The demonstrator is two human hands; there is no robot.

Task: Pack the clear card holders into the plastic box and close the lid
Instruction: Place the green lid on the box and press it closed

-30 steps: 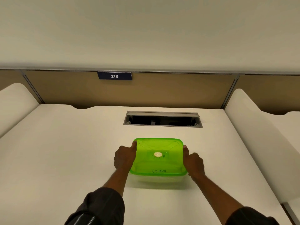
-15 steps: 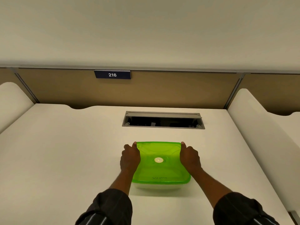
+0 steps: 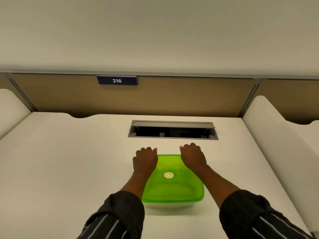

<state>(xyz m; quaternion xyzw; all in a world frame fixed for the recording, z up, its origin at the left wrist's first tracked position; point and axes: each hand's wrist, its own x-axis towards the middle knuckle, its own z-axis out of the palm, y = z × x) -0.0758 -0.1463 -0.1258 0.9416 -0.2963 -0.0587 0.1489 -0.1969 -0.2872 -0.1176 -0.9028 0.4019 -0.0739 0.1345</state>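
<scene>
Now | plastic box (image 3: 172,190) lid-up, axis unclear | left hand (image 3: 145,161), right hand (image 3: 193,157) grip corners

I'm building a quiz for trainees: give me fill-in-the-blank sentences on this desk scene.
The lid on the box is ___ in colour.
The sign on the partition reads ___.
The left hand and right hand grip the lid's ___ corners.
Missing words: green; 216; far.
</scene>
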